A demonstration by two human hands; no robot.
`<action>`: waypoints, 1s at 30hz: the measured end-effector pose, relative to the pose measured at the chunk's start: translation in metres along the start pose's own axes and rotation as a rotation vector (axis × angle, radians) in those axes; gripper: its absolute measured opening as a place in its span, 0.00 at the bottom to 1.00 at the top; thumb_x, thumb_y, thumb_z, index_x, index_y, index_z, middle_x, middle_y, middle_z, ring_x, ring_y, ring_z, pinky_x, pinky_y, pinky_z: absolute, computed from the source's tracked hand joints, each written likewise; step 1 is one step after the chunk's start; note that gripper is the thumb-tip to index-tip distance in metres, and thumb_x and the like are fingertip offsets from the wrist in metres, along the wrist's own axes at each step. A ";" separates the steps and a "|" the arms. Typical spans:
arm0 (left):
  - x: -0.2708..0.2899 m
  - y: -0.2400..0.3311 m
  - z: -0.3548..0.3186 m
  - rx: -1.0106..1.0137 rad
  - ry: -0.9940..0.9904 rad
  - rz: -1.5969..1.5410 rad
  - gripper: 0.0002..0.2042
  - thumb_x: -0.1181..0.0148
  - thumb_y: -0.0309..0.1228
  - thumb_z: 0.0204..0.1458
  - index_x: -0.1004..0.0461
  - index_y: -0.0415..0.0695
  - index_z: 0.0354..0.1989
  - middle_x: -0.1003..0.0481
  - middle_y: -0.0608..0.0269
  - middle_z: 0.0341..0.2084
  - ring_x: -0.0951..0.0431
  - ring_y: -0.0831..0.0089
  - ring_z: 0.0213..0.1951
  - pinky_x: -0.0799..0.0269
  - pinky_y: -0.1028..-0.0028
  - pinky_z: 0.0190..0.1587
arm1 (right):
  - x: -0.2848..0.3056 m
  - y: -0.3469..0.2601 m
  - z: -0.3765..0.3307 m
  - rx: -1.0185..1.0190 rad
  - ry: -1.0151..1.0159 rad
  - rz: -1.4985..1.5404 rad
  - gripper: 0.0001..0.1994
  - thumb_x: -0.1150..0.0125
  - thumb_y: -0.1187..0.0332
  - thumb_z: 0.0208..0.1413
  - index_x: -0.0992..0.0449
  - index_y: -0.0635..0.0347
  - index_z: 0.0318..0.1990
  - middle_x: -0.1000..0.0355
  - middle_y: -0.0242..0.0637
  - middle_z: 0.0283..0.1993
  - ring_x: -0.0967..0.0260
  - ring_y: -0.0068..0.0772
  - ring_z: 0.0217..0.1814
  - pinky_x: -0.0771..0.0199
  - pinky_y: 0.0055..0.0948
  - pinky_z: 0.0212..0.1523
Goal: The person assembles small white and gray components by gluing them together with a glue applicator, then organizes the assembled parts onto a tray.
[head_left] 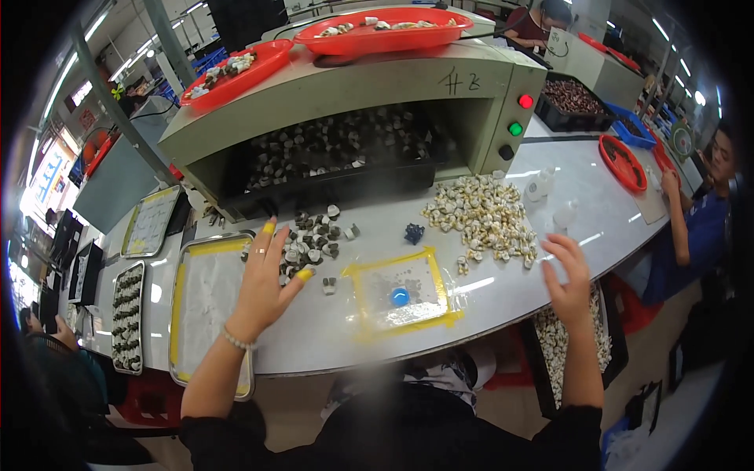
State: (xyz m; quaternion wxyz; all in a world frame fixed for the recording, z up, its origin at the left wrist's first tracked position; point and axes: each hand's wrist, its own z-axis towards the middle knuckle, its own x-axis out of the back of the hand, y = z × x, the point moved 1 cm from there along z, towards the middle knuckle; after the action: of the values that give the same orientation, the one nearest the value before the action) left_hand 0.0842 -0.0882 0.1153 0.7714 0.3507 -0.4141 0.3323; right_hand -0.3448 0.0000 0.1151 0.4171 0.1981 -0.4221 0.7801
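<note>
My left hand [265, 282], yellow tape on some fingertips and a bead bracelet at the wrist, is spread open beside a pile of small dark-and-white pieces [310, 243]. Its fingers partly cover the pile's left side; whether they touch it I cannot tell. On the right, my right hand [567, 276] has its fingers apart and holds nothing, close to a heap of small cream-and-brown pieces [483, 216]. Between the hands a clear sheet [420, 279], edged with yellow tape, lies on the white table, with a small blue cap [400, 297] on it. Behind the sheet sits a small dark blue clump [414, 233].
A beige machine [353, 78] holds a black tray of dark-and-white pieces [338, 149]. Red trays [385, 39] lie on top. Small clear bottles [539, 185] stand right of the heap. A metal tray [208, 306] lies left. A black crate [616, 337] stands below; a co-worker [675, 220] sits right.
</note>
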 end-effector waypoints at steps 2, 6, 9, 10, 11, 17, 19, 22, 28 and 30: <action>0.001 -0.024 0.027 -0.013 0.004 0.142 0.32 0.37 0.33 0.44 0.40 0.35 0.58 0.43 0.41 0.59 0.43 0.47 0.60 0.46 0.59 0.60 | -0.042 -0.019 0.047 0.139 -0.150 0.051 0.17 0.38 0.75 0.45 0.27 0.62 0.46 0.34 0.46 0.52 0.36 0.47 0.54 0.37 0.35 0.55; -0.007 -0.067 0.078 -0.042 0.066 0.463 0.28 0.34 0.32 0.39 0.34 0.37 0.51 0.34 0.47 0.49 0.35 0.53 0.52 0.38 0.61 0.54 | -0.120 -0.020 0.137 0.401 -0.124 -0.083 0.24 0.33 0.72 0.39 0.29 0.59 0.49 0.37 0.45 0.53 0.40 0.47 0.57 0.38 0.38 0.57; -0.022 -0.101 0.102 0.087 -0.178 0.405 0.21 0.32 0.33 0.37 0.31 0.39 0.40 0.30 0.55 0.39 0.31 0.59 0.45 0.35 0.63 0.46 | -0.170 -0.007 0.178 0.408 -0.204 -0.151 0.24 0.34 0.73 0.35 0.28 0.59 0.46 0.34 0.44 0.47 0.39 0.47 0.54 0.37 0.37 0.54; -0.027 -0.107 0.104 0.090 -0.172 0.408 0.21 0.32 0.33 0.37 0.31 0.39 0.40 0.30 0.55 0.39 0.31 0.59 0.45 0.35 0.63 0.46 | -0.180 -0.007 0.186 0.390 -0.345 -0.267 0.24 0.33 0.73 0.34 0.28 0.59 0.46 0.34 0.43 0.45 0.39 0.46 0.53 0.36 0.36 0.53; -0.031 -0.113 0.106 0.037 -0.117 0.429 0.19 0.32 0.33 0.36 0.32 0.40 0.36 0.29 0.56 0.36 0.31 0.60 0.43 0.35 0.64 0.44 | -0.187 -0.006 0.191 0.367 -0.486 -0.385 0.25 0.33 0.73 0.32 0.27 0.58 0.45 0.33 0.41 0.43 0.39 0.45 0.52 0.36 0.34 0.51; -0.022 -0.119 0.108 -0.018 -0.038 0.377 0.19 0.34 0.41 0.39 0.28 0.39 0.33 0.29 0.54 0.33 0.30 0.59 0.40 0.33 0.64 0.41 | -0.181 -0.010 0.199 0.357 -0.532 -0.155 0.23 0.36 0.60 0.43 0.27 0.55 0.48 0.32 0.42 0.47 0.38 0.44 0.53 0.36 0.34 0.52; -0.015 -0.120 0.114 0.108 -0.041 -0.026 0.22 0.39 0.44 0.43 0.27 0.37 0.39 0.29 0.50 0.35 0.29 0.55 0.40 0.33 0.63 0.43 | -0.186 -0.008 0.206 0.267 -0.557 0.022 0.23 0.38 0.55 0.46 0.27 0.55 0.50 0.33 0.43 0.47 0.38 0.45 0.53 0.37 0.35 0.53; -0.025 -0.135 0.142 0.174 -0.079 -0.058 0.24 0.42 0.45 0.45 0.27 0.37 0.44 0.29 0.46 0.41 0.29 0.51 0.42 0.32 0.62 0.45 | -0.205 -0.018 0.227 0.125 -0.620 0.175 0.28 0.43 0.48 0.51 0.31 0.56 0.54 0.34 0.49 0.50 0.39 0.47 0.56 0.40 0.38 0.56; -0.075 -0.173 0.225 0.035 -0.172 0.027 0.33 0.38 0.49 0.43 0.36 0.41 0.55 0.33 0.45 0.52 0.36 0.51 0.55 0.41 0.62 0.58 | -0.304 -0.015 0.296 0.234 -0.761 -0.076 0.38 0.34 0.46 0.40 0.35 0.61 0.56 0.38 0.52 0.58 0.42 0.52 0.59 0.41 0.42 0.59; -0.060 -0.158 0.243 0.045 -0.332 0.011 0.38 0.32 0.50 0.36 0.35 0.41 0.55 0.32 0.47 0.50 0.34 0.53 0.53 0.39 0.62 0.56 | -0.298 -0.026 0.297 0.183 -0.639 0.032 0.38 0.30 0.47 0.35 0.32 0.60 0.54 0.36 0.48 0.56 0.39 0.48 0.58 0.39 0.40 0.57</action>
State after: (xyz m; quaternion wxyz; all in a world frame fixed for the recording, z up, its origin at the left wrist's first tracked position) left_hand 0.0859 -0.3837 0.1206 0.6827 0.4157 -0.5302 0.2829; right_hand -0.1649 -0.3809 0.0986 0.2317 0.4627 -0.4627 0.7198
